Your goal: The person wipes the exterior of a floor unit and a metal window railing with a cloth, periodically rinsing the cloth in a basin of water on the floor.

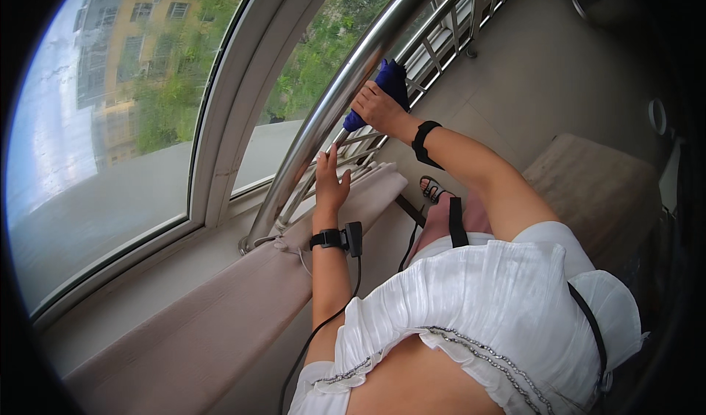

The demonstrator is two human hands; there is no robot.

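Note:
In my right hand point(379, 108) is a dark blue cloth point(392, 81). I press it around a thinner bar below the thick top rail point(314, 128) of a stainless steel railing. Part of that bar is hidden under the cloth and my fingers. My left hand point(331, 186) is raised beside the lower bars, nearer to me, with its fingers extended and thumb apart. It holds nothing; whether its fingertips touch a bar I cannot tell. Below it lies a long, pinkish fabric-covered board point(220, 327).
A framed window point(207, 139) runs along the railing's left side, above a white sill point(165, 299). A cord point(300, 258) is tied at the railing's near end. Tiled floor point(529, 73) spreads to the right, with a brown covered block point(595, 189) on it. A black cable point(325, 324) hangs from my left wrist device.

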